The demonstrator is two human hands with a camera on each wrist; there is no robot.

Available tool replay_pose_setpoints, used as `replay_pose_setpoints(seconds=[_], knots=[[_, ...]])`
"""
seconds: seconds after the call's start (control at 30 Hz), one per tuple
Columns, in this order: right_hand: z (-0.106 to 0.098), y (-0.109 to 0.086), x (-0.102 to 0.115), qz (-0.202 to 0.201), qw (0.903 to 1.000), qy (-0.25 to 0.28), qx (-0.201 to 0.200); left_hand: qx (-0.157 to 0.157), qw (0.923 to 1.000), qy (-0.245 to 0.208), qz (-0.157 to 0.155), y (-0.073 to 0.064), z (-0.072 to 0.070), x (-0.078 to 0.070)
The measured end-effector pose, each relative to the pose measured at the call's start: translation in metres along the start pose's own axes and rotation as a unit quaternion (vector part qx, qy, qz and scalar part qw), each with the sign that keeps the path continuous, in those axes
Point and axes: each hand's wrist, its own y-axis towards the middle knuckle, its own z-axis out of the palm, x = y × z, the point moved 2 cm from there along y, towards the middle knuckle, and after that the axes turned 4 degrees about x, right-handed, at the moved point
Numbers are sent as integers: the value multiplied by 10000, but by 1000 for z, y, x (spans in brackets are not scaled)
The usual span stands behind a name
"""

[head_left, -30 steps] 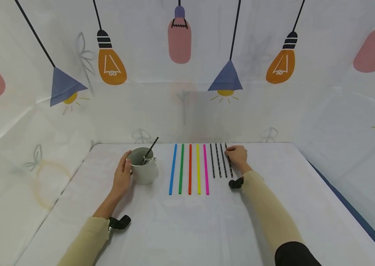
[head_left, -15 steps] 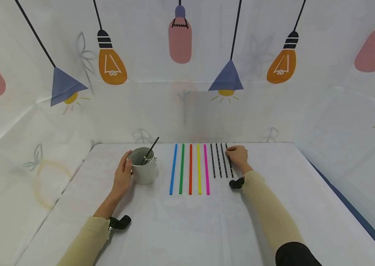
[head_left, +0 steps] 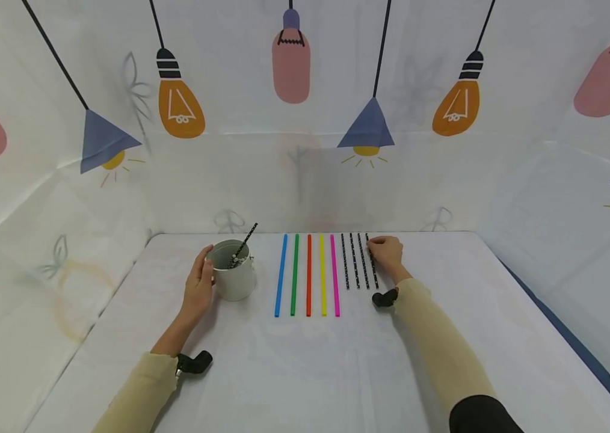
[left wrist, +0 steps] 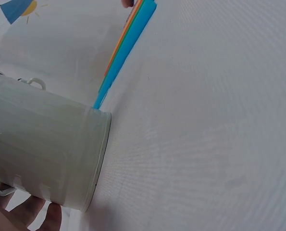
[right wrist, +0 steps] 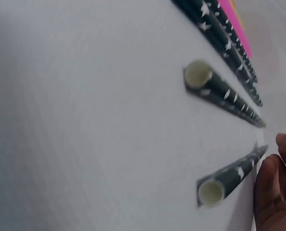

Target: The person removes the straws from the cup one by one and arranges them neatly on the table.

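My left hand (head_left: 199, 285) grips the left side of a small pale bucket (head_left: 236, 284), with fingers (left wrist: 31, 209) curved against its wall in the left wrist view. Inside leans a black straw (head_left: 243, 245) with white marks; other black-and-white bits lie lower in the bucket. My right hand (head_left: 387, 252) pinches the rightmost black star-patterned straw (head_left: 375, 275) near its far end, though the exact contact is partly hidden. That straw lies on the table, and its open near end shows in the right wrist view.
Left of it lie more black star straws (head_left: 355, 261). Beyond those are longer plain straws: pink (head_left: 334, 276), yellow (head_left: 323, 276), red (head_left: 308, 276), green (head_left: 295, 276) and blue (head_left: 281, 276). A white-covered table (head_left: 305, 373) meets a lamp-printed sheet (head_left: 251, 174) behind.
Both hands, the bucket and the straws stay practically where they were; only a slight shift of the whole head view shows.
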Motion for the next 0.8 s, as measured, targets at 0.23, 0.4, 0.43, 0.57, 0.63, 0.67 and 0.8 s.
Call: replay_pose_setpoints(seconds=[0.23, 0.4, 0.43, 0.57, 0.63, 0.67, 0.8], knots=[[12, -9, 27, -332, 9964, 760, 176, 48, 9999, -94, -71, 0, -1, -2], [29, -31, 73, -874, 9864, 1269, 566, 57, 9998, -114, -119, 0, 0, -2], [32, -35, 82, -983, 9837, 1362, 635, 58, 9998, -117, -113, 0, 0, -2], [46, -51, 112, -1357, 9709, 1675, 1046, 47, 9999, -109, -51, 1, 4, 0], [55, -59, 126, -1466, 9656, 1738, 1259, 54, 10000, -66, -4, 1, 4, 0], [60, -62, 133, -1526, 9629, 1757, 1370, 45, 10000, -12, 21, 0, 4, 1], [84, -73, 158, -1664, 9494, 1980, 1779, -32, 9997, 196, 133, 0, 0, -1]])
